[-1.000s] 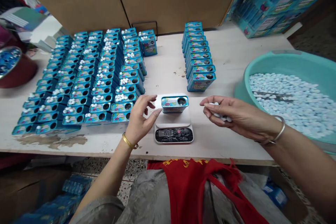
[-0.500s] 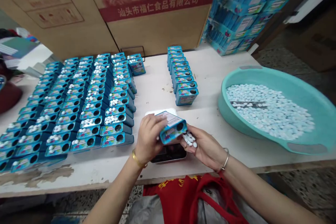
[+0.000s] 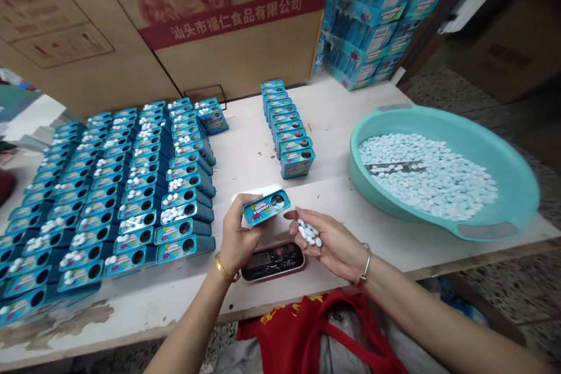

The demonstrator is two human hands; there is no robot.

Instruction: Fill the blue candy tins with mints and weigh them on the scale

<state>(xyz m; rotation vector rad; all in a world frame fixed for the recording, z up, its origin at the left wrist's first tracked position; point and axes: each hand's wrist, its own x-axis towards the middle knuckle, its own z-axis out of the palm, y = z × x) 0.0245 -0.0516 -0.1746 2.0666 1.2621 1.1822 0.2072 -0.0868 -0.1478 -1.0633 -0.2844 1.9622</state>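
Note:
My left hand (image 3: 240,232) grips a blue candy tin (image 3: 263,208) by its end and side, tilted a little, with white candies showing in its round opening. Beneath it is a small white kitchen scale (image 3: 272,262) with a black panel, partly hidden by the tin and my hand. Several white oval candies (image 3: 309,232) lie in my cupped right hand (image 3: 329,241), close to the right of the tin. My right fingertips are near the tin's open end; I cannot tell whether they touch it.
Rows of blue tins (image 3: 135,216), many with candies on top, fill the left. A single column of tins (image 3: 289,128) stands mid-table. At right is a turquoise basin (image 3: 521,187) of candies with a metal strip. Behind stand a cardboard box (image 3: 245,58) and wrapped blue packs (image 3: 368,29).
My left hand has taken the tin off the scale, tipped it toward my right hand, then turned it back more upright. My right hand has moved in beside it, holding candies. The view has shifted.

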